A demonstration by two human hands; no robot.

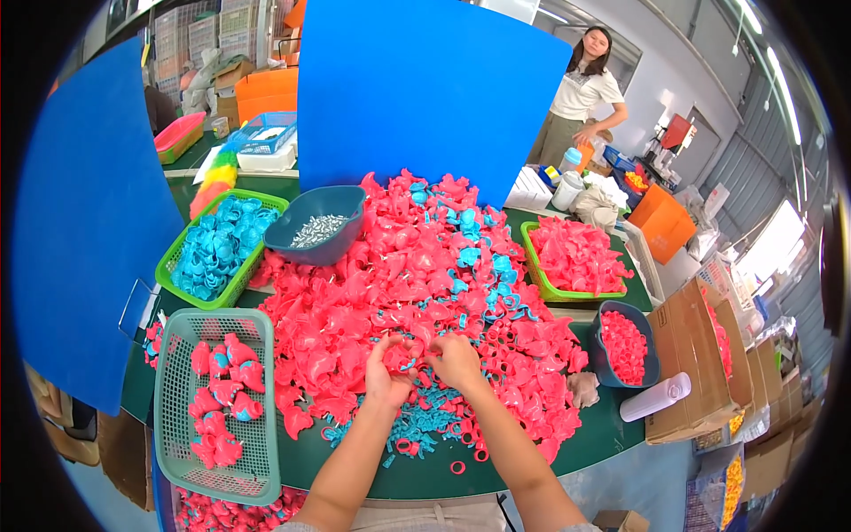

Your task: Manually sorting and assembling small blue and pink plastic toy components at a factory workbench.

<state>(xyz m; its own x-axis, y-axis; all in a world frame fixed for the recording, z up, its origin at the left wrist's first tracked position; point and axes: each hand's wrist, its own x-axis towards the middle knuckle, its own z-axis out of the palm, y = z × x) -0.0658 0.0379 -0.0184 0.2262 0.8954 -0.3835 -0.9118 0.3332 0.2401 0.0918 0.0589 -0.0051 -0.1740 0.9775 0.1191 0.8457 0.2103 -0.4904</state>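
My left hand [386,379] is curled around a pink plastic piece with a bit of blue [404,362]. Close beside it, my right hand [456,362] has its fingers drawn together at the pile, and whatever they pinch is too small to make out. Both hands are over a large heap of pink plastic shells [355,301] with blue pieces mixed in. Small blue parts [417,421] and pink rings [457,467] lie just in front of my wrists. A green mesh basket [168,390] on the left holds several joined pink-and-blue pieces.
A dark bowl [341,253] of small metal pins and a green basket [277,202] of blue shells stand back left. At right are another green basket [536,275], a dark tub [651,377], a bottle [656,396] and a carton [696,372]. Blue panels [425,89] rise behind; a person [581,89] stands beyond.
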